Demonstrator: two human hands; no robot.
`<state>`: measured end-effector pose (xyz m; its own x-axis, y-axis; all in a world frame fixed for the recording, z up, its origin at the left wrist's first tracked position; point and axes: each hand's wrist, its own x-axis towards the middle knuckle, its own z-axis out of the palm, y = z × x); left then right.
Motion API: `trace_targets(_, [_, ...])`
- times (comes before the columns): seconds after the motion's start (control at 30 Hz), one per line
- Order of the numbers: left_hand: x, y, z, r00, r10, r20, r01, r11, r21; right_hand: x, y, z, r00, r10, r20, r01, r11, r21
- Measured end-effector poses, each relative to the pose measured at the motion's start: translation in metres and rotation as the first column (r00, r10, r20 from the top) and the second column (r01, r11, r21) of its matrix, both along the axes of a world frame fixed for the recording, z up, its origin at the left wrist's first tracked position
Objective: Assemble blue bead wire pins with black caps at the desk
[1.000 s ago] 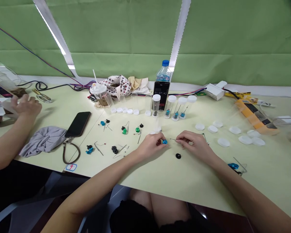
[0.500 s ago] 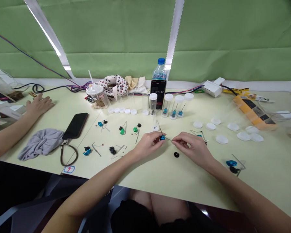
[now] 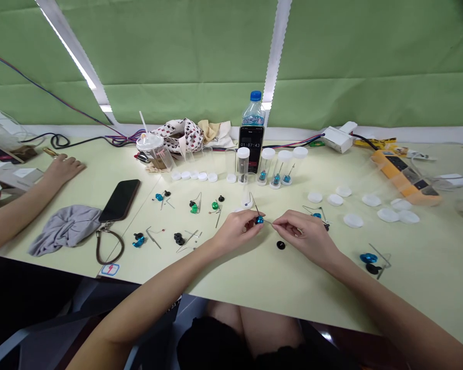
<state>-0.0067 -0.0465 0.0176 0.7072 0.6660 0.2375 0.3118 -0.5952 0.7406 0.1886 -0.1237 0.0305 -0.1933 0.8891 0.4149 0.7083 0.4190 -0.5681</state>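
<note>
My left hand (image 3: 239, 227) pinches a small blue metal part (image 3: 260, 220) just above the table. A thin bent wire (image 3: 253, 201) rises from that part. Opposite it, my right hand (image 3: 301, 231) holds the end of a thin metal rod (image 3: 268, 222) between thumb and fingertips. The rod's far end meets the blue part; how it seats there is too small to tell. Below the hands lies a black round cap (image 3: 281, 245). A set of blue and black parts with wires (image 3: 317, 216) lies behind my right hand, partly hidden.
Clear tubes with white caps (image 3: 268, 153) stand at the back before a phone timer (image 3: 250, 146) and a bottle (image 3: 254, 109). Loose white caps (image 3: 353, 221) lie right. Green parts (image 3: 194, 208) and other sets lie left. A co-worker's hand (image 3: 65, 168) rests far left, beyond a dark phone (image 3: 120, 200).
My hands keep almost the same place, with the blue part and rod shifted very slightly. The co-worker's fingers at the far left have drawn closer together.
</note>
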Motion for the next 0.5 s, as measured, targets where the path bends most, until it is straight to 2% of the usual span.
trace_targets(0.23, [-0.0002,-0.0001,-0.0015,1.0,0.005,0.012,-0.006,0.999,0.046,-0.0012,-0.0026,0.0003,0.998,0.01,0.055,-0.012,0.999,0.039])
trace_targets(0.5, [-0.0019,0.0015,-0.0035,1.0,-0.023,0.011,0.022,0.995,0.094,0.001,-0.0022,-0.0053,0.962,-0.044,0.269,-0.018,0.974,0.224])
